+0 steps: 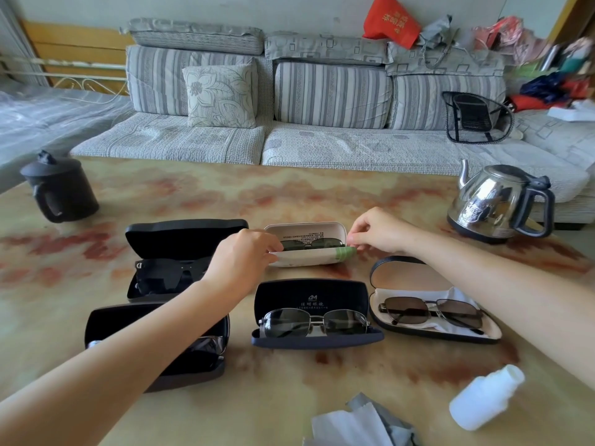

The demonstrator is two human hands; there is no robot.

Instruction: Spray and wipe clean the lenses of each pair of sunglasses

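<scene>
Left hand [248,255] and right hand [376,231] each pinch an end of the white case [306,257] mid-desk [289,194], sunglasses [312,243] lying inside. I'd lift them by the frame, fingers off the lenses. Spray bottle [483,400] sits near the right forearm.

Five open sunglasses cases [310,297] crowd the marbled table's [289,194] centre, with narrow lanes between. Bare tabletop lies behind, bounded by a dark lidded mug [59,191] left and a steel kettle [495,201] right.
</scene>
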